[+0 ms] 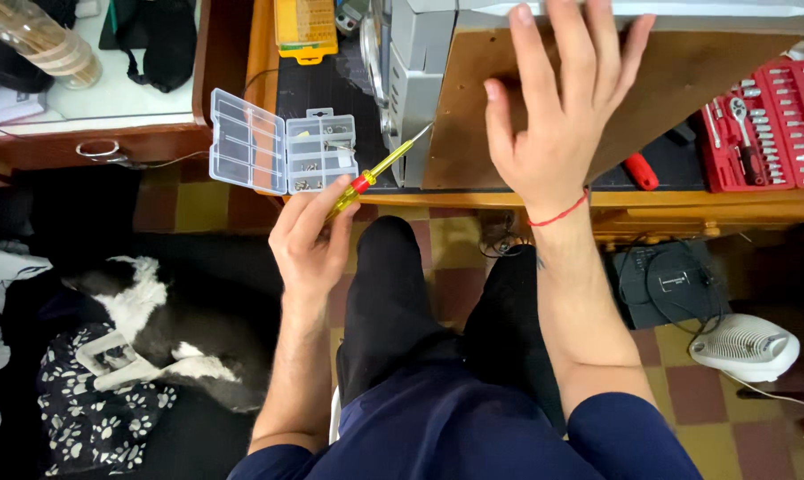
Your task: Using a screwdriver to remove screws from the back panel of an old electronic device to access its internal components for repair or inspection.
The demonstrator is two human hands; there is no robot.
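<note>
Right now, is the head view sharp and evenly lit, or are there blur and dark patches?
Head view: mostly sharp; the screwdriver in the left hand and the right hand on the board read clearly. Light is uneven: desk bright, floor around the dog dim. Edges bow slightly, wide-angle.

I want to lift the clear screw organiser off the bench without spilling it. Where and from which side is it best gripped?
Grip the compartment tray by its two long outer walls, coming straight down from above. It lies flat and open near the bench edge with small screws loose in its cells, so it should stay level. Avoid the hinged lid: it stands tilted up at the left and would probably swing.
</note>
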